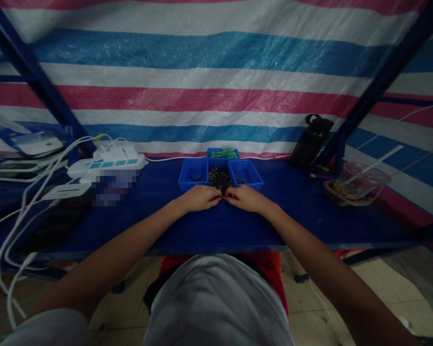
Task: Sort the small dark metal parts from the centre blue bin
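My left hand (201,197) and my right hand (248,198) meet at the near side of the blue bins, fingertips pinched close together. Something tiny seems to sit between them, too small to name. Just beyond the fingers, a heap of small dark, shiny parts (219,178) fills the middle bin, whose front is hidden by my hands. The left blue bin (193,172) has a few dark pieces in it. In the right blue bin (246,172) lie a few small parts. Green pieces (224,153) fill the back bin.
A white power strip (108,163) with plugs and cables stands left, near stacked phones (21,166). At the right are a black bottle (311,141) and a clear plastic container (364,180). Blue frame posts (46,81) rise before a striped tarp (209,72).
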The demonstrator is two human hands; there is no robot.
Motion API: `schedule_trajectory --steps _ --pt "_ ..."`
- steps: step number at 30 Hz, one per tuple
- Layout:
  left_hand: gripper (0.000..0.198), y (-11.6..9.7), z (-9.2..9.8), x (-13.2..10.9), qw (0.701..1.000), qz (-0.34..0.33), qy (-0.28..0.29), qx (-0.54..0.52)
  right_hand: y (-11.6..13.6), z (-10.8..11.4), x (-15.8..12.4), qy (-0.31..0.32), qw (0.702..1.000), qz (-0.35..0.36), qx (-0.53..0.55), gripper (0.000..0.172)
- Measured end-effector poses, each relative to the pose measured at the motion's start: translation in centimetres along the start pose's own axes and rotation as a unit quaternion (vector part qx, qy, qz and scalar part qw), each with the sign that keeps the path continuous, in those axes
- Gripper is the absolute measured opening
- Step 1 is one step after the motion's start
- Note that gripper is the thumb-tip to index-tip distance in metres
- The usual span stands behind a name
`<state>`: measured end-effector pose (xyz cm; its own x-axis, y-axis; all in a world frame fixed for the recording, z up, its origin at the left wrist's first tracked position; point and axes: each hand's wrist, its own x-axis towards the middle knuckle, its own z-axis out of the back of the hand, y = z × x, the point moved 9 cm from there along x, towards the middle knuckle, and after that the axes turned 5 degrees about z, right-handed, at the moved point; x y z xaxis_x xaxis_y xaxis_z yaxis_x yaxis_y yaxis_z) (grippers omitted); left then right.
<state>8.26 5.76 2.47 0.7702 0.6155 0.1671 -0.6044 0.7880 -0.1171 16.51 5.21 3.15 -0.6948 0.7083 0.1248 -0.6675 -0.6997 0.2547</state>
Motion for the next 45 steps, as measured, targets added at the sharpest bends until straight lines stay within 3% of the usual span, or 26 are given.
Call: schedule_trajectory --steps 45 --pt "0.019 -0.03 0.11 0.05 1.0 0.002 0.006 0.001 -0.57 0.05 -0.05 -0.01 1.0 0.008 0.017 0.018"
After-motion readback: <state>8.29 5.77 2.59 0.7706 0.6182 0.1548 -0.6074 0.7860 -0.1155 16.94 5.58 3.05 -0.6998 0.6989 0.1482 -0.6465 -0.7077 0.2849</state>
